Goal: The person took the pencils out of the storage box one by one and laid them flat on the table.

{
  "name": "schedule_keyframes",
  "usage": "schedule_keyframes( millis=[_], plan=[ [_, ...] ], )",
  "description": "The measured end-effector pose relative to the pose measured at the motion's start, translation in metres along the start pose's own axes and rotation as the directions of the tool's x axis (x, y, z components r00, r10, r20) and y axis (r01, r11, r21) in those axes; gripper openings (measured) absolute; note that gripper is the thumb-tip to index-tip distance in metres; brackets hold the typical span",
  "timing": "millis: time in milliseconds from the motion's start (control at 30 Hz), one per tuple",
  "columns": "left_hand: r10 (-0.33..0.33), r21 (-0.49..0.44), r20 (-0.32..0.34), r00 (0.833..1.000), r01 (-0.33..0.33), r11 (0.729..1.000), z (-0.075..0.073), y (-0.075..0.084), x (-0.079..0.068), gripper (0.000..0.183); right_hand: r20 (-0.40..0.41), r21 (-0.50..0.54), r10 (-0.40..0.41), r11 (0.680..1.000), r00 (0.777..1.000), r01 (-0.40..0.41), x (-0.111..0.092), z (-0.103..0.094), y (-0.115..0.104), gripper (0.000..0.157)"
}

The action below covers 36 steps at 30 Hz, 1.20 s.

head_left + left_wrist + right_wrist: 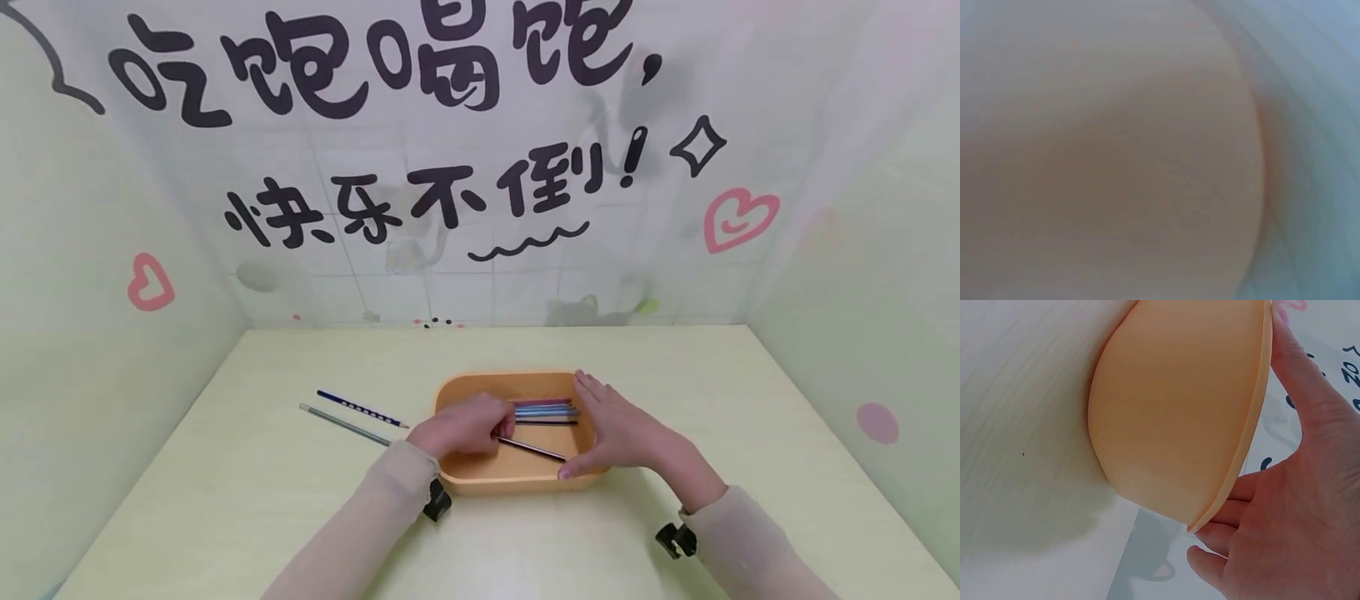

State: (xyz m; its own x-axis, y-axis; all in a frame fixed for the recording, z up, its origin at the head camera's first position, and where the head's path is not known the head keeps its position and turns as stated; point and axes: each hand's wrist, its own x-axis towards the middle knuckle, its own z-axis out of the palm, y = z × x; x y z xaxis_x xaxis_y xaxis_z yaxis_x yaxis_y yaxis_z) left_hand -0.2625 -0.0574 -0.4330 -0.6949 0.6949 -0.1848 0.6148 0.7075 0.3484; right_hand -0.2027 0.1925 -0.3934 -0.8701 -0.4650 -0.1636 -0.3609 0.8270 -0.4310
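Note:
An orange plastic storage box (510, 485) sits on the table with its long side toward me. My left hand (472, 423) reaches into it with curled fingers and pinches a dark pencil (534, 451), which slants down toward the box's right end. Behind that hand, several pencils (543, 411), blue, reddish and dark, lie side by side in the box. My right hand (626, 429) spans the right end and grips the rim, thumb at the front corner and fingers at the back. In the right wrist view the box wall (1179, 406) fills the middle. The left wrist view is blurred.
On the table (225, 500) left of the box lie a dark blue pencil (363, 409) and a grey-green pencil (343, 423), the latter partly hidden by my left forearm. A white printed backdrop (480, 292) rises behind the table, with pale side panels left and right.

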Motion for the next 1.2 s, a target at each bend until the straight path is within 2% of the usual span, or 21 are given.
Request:
schedule_keyframes(
  millis=[233,467,733,967,1100,1200],
  plan=[
    [0.029,-0.007,-0.043,0.999,-0.029,1.0,0.001,-0.002,-0.002,0.024,-0.025,-0.002,-0.009,1.0,1.0,0.009,-0.001,0.004,-0.001,0.132],
    [0.05,-0.138,-0.096,0.994,-0.063,0.988,-0.002,-0.002,-0.012,0.023,-0.014,0.033,0.001,0.999,1.0,0.0,-0.007,0.014,-0.004,0.133],
    [0.041,-0.254,-0.174,0.984,-0.085,0.963,-0.013,-0.009,-0.026,0.02,-0.007,0.03,-0.005,1.0,1.0,0.006,-0.007,0.014,-0.006,0.132],
    [0.1,-0.318,-0.291,0.952,-0.195,0.928,-0.029,-0.011,-0.034,0.019,-0.012,0.008,-0.006,1.0,1.0,0.007,-0.006,0.008,-0.007,0.133],
    [0.101,-0.348,-0.343,0.934,-0.226,0.91,-0.043,-0.009,-0.043,0.019,-0.02,0.002,-0.01,1.0,1.0,0.01,-0.004,0.006,-0.006,0.132],
    [0.114,-0.34,-0.388,0.915,-0.257,0.905,-0.053,-0.008,-0.05,0.019,-0.024,0.004,-0.01,1.0,1.0,0.01,-0.003,0.005,-0.006,0.132]
  ],
)
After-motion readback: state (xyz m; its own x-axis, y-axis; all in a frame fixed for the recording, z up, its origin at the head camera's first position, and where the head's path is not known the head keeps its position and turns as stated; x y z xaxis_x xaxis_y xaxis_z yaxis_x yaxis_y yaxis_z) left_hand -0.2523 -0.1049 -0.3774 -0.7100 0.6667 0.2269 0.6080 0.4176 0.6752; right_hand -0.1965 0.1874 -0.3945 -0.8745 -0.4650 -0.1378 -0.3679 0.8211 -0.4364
